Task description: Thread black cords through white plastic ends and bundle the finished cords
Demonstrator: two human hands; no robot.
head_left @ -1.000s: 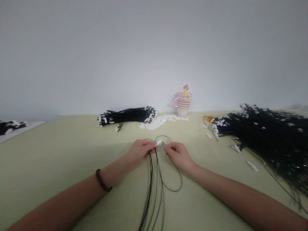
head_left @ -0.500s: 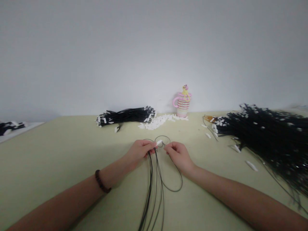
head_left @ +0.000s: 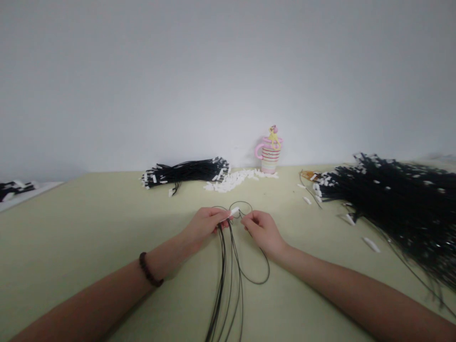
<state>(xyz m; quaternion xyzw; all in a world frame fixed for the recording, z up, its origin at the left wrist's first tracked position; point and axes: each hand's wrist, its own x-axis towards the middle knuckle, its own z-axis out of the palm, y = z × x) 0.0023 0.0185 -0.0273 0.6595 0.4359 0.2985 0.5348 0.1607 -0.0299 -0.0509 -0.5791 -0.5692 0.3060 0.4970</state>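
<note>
Pinched between the thumb and fingers of my left hand [head_left: 208, 224] is a small white plastic piece [head_left: 234, 211], along with several thin black cords [head_left: 221, 266] that hang toward the table's near edge. My right hand [head_left: 262, 230] is closed in a pinch on one thin black cord [head_left: 268, 266], just right of the white piece. That cord makes a small loop above the fingertips and a wider one below my right hand. How the cord meets the white piece is too small to make out.
A tied bundle of black cords [head_left: 185, 171] with white ends lies at the back, beside a pile of white pieces [head_left: 235, 179]. A striped pink mug [head_left: 270, 159] stands by the wall. A large heap of black cords [head_left: 392, 199] spreads over the right side, with loose white pieces [head_left: 371, 244] near it.
My right fingertips have shifted very slightly left, toward the white piece. Both hands keep their grips and the cords hang almost the same.
</note>
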